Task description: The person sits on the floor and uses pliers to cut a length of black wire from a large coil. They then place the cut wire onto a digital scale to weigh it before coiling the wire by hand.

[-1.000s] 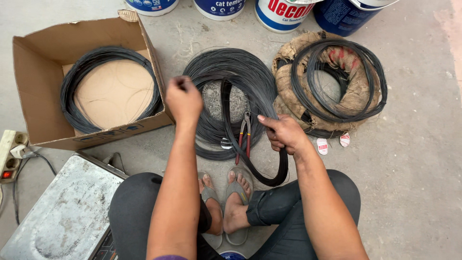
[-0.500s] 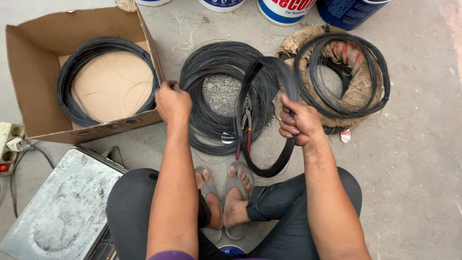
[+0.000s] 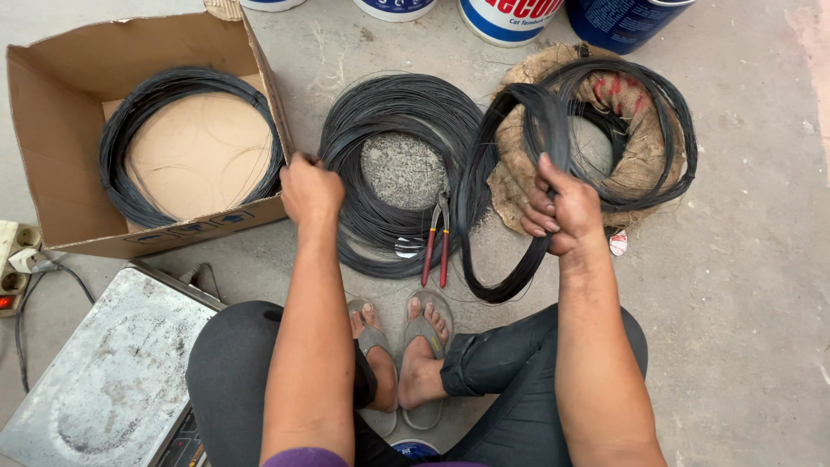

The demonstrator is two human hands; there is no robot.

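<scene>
Seated on the concrete floor (image 3: 743, 259), right hand (image 3: 562, 212) gripping a lifted wire bundle (image 3: 506, 186), left hand (image 3: 311, 190) seemingly fisted on the floor coil (image 3: 398, 164) — springy loops could snag and tangle — beside red-handled cutters (image 3: 435, 246).

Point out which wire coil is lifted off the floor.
The narrow coil gripped in the right hand; the other three lie flat.

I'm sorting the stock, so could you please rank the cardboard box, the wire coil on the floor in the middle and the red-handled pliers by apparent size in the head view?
1. Cardboard box, largest.
2. Middle wire coil.
3. Red-handled pliers, clearly smallest.
</scene>
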